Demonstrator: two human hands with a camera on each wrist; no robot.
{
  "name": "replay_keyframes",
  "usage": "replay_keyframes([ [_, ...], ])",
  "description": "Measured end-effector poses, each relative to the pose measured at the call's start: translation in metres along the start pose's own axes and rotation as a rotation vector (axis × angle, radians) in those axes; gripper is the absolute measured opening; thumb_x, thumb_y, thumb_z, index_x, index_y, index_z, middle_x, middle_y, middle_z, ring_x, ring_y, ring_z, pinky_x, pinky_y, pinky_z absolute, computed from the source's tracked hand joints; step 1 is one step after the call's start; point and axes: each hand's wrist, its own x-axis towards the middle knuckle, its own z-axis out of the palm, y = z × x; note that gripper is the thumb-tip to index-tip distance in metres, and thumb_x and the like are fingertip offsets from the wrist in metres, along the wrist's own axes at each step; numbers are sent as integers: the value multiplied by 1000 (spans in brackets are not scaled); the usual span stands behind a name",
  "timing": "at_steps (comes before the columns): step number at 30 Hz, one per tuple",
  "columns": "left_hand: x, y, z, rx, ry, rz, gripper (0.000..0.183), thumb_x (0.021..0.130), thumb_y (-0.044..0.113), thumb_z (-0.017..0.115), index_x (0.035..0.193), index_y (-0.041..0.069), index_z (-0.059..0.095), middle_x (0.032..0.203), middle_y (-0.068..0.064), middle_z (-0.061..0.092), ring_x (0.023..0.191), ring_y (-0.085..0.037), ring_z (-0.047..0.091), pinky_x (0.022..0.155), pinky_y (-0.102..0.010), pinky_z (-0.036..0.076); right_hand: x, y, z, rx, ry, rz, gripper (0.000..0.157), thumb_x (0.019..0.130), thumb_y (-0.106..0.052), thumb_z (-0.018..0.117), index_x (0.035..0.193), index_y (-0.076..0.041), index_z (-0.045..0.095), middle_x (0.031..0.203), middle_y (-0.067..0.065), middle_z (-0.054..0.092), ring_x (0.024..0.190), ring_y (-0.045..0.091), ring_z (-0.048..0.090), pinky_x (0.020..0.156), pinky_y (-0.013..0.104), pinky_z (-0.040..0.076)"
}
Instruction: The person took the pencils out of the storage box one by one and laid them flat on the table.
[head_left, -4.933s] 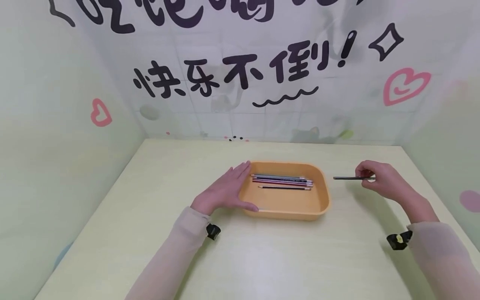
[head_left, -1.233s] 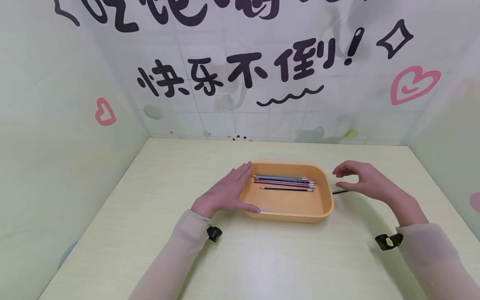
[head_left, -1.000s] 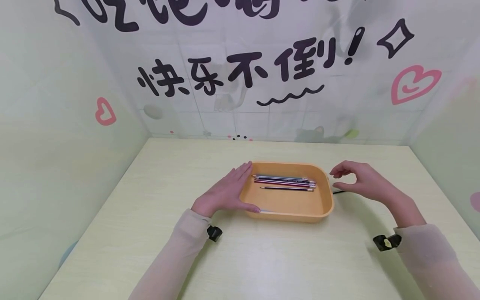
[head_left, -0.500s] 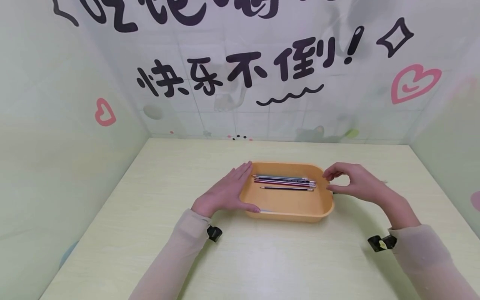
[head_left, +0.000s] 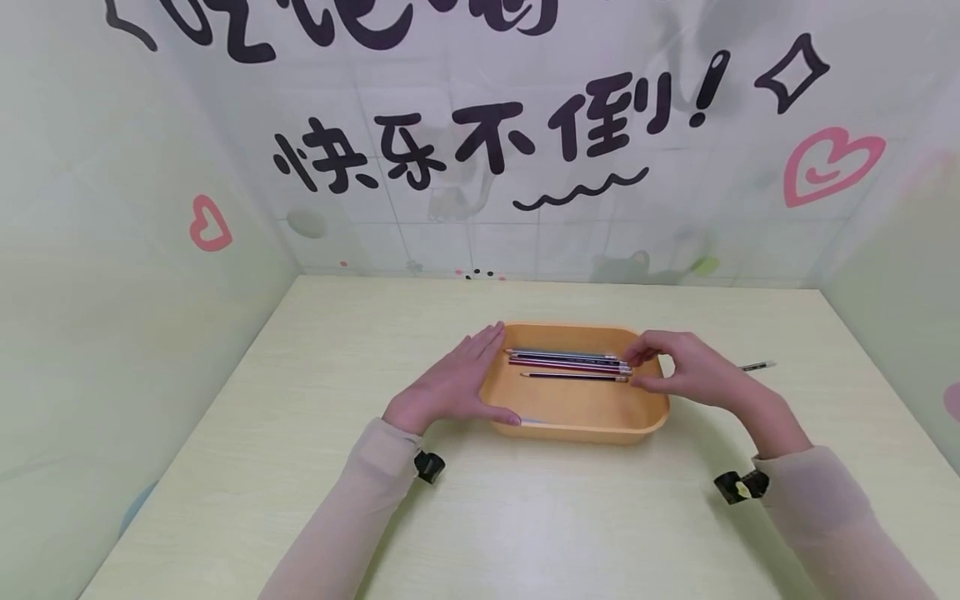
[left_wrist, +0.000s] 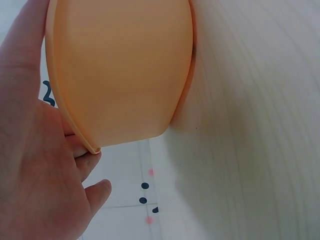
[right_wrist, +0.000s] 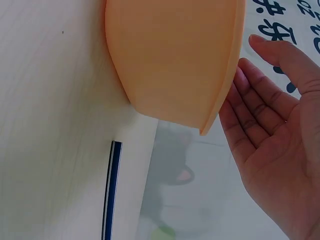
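Observation:
An orange tray [head_left: 573, 432] stands on the table with several pencils [head_left: 566, 363] lying side by side inside; a black pencil [head_left: 573, 377] lies slightly apart from them. My left hand [head_left: 450, 385] rests spread along the tray's left end, thumb at the front rim and fingers towards the back one. Reaching over the right rim, my right hand [head_left: 686, 367] has loosely bent fingers near the pencils' eraser ends, with nothing visible in its grasp. Another pencil [right_wrist: 111, 192] lies outside, right of the tray; in the head view the right hand hides most of it.
A pale wooden table [head_left: 480, 517] carries everything. White printed sheets [head_left: 225, 150] with black lettering and pink hearts wall it in at the back and both sides. Each wrist wears a small black device [head_left: 430, 467].
My right hand held a pencil right of the tray; that pencil now lies on the table. The emptied hand has moved left over the tray's right rim. My left hand stays put.

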Motion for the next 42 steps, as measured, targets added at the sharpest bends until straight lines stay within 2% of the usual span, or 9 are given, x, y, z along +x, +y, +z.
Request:
replay_keyframes([
  [7, -1, -1, 1, 7, 9, 9, 131, 74, 75, 69, 160, 5, -1, 170, -7, -4, 158, -23, 0, 130, -39, 5, 9, -6, 8, 41, -22, -8, 26, 85, -10, 77, 110, -5, 69, 105, 7, 73, 100, 29, 67, 92, 49, 57],
  [18, 1, -2, 1, 7, 23, 14, 131, 74, 76, 69, 160, 4, 0, 170, -9, -1, 158, -24, 1, 130, -41, 4, 23, -11, 22, 43, -13, -58, 24, 84, -10, 78, 105, -4, 69, 100, 5, 73, 96, 25, 68, 88, 46, 58],
  [28, 0, -2, 1, 3, 26, 14, 131, 74, 75, 69, 160, 4, 0, 170, -10, -1, 158, -24, 1, 130, -42, 5, 38, -14, 40, 19, -23, -3, 21, 84, -9, 78, 103, -4, 69, 99, 6, 72, 93, 20, 68, 86, 40, 60],
  [42, 1, -3, 3, 10, 32, 7, 132, 73, 76, 69, 160, 5, 1, 170, -7, -2, 158, -23, 2, 130, -44, 5, 50, -13, 58, 19, 32, 53, 19, 82, -5, 79, 98, -1, 69, 95, 11, 73, 88, 22, 69, 81, 40, 62],
])
